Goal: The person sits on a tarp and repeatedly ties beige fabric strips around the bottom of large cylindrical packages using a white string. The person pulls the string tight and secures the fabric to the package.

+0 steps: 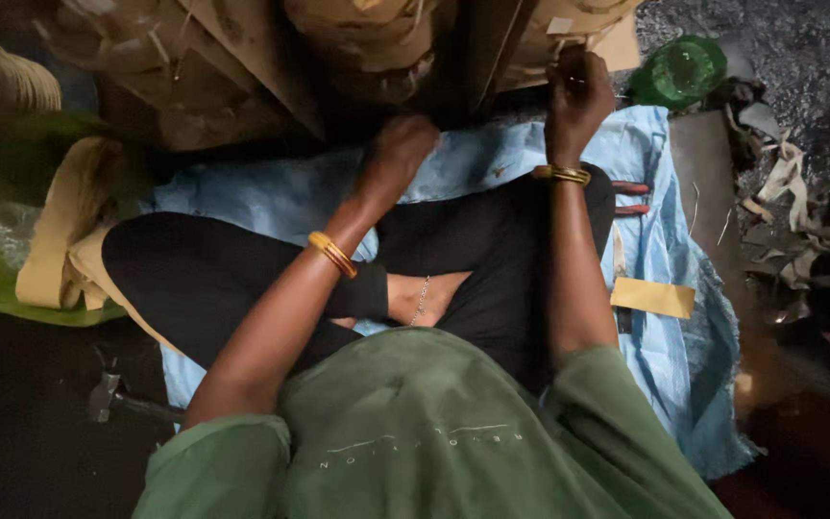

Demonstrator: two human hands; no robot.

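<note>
The person sits cross-legged on a light blue sheet [665, 240] spread on the floor, both arms reaching forward to a heap of brown cardboard pieces [271, 67]. The right hand [578, 96] is raised at the heap's right side, its fingers [569, 69] pinched shut on the edge of a cardboard strip [588, 29]. The left hand [398, 154] rests lower, at the foot of the heap above the sheet; its fingers curl inward, but whether they grip anything cannot be told in the dim light. A green round lid [679, 69] lies just right of the raised hand. A yellow card [653, 296] lies on the sheet near the right elbow. A hammer [108, 394] lies on the dark floor at the lower left, well apart from both hands.
</note>
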